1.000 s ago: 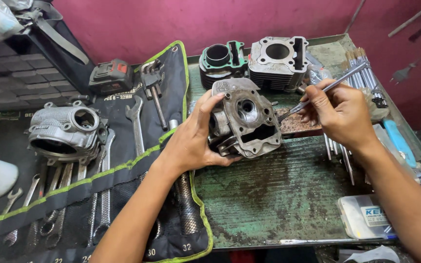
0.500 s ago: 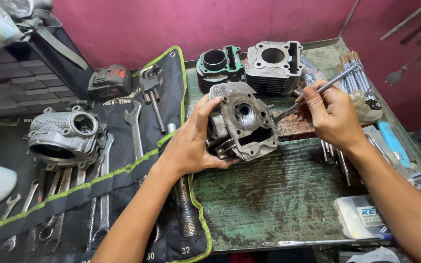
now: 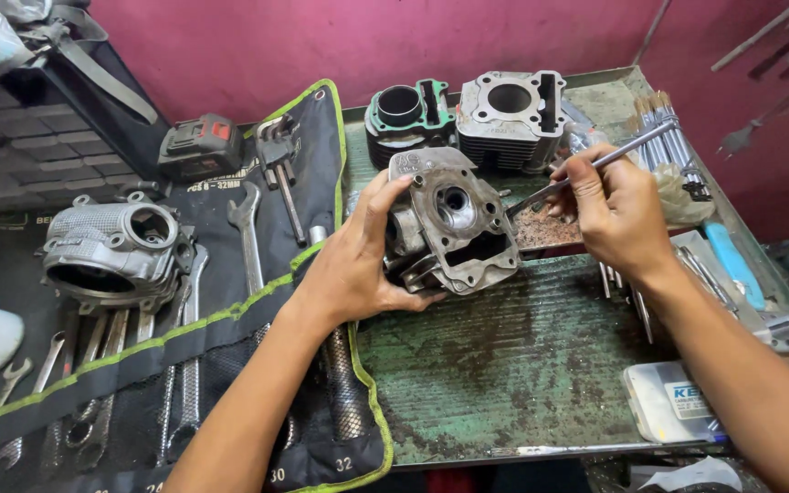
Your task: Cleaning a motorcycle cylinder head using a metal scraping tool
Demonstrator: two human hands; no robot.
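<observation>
An engine head (image 3: pixel 454 233), a grey cast-metal block, was held tilted on the green tray (image 3: pixel 541 365), its ported face turned up and toward the camera, its longer side running from upper left to lower right. It appeared heavy, stiff and greasy, best gripped by its outer edges and fins rather than its machined face. The left hand (image 3: pixel 353 265) was clamped on its left side, thumb over the top edge. The right hand (image 3: pixel 614 210) had its fingers pinched together on a thin metal tool (image 3: pixel 586 169), whose tip pointed down-left, just beside the head's right edge. Two cylinder blocks (image 3: pixel 468 119) stood behind, well apart; a second engine casting (image 3: pixel 111 251) and wrenches (image 3: pixel 248 233) lay on the black tool roll (image 3: pixel 230 329) to the left.
</observation>
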